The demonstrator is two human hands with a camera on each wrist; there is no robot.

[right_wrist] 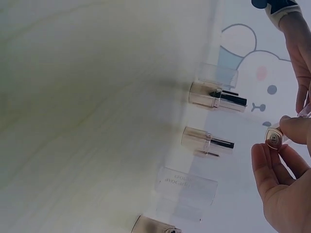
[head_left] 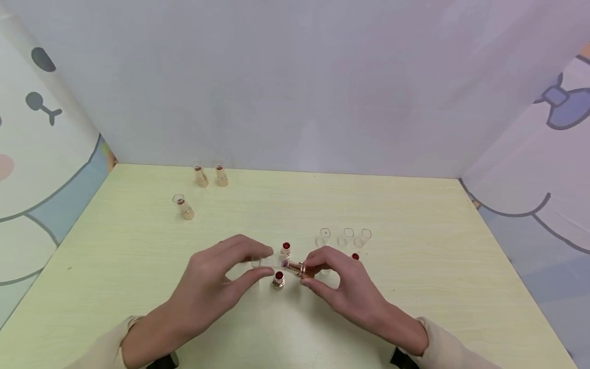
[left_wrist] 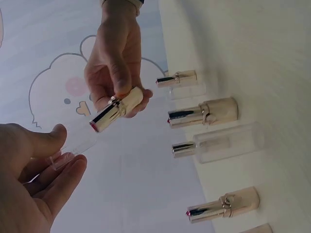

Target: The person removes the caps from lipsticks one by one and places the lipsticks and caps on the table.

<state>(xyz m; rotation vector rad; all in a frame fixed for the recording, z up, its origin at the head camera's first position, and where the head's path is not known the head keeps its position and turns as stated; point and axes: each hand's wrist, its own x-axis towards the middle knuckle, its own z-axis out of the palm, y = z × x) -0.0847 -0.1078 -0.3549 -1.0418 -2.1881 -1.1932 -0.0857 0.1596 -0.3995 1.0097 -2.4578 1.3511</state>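
My left hand [head_left: 216,279] pinches a clear lipstick cap [left_wrist: 80,145] between thumb and fingers. An uncapped lipstick [head_left: 295,268], gold with a red tip, is held by its base in my right hand [head_left: 343,279]. It lies tilted, its red end pointing at the cap; in the left wrist view the tip is close to the cap's end, and whether they touch I cannot tell. Between the hands stand two uncapped lipsticks, a near lipstick [head_left: 278,280] and a farther lipstick [head_left: 286,249]. Another red tip [head_left: 355,256] shows behind my right hand, its base hidden.
Three clear caps [head_left: 346,237] stand in a row beyond my right hand. At the back left of the pale table [head_left: 415,220] are three lipsticks [head_left: 186,210] with clear caps over them. A grey-white backdrop [head_left: 295,102] rises behind, with cartoon-printed panels at both sides.
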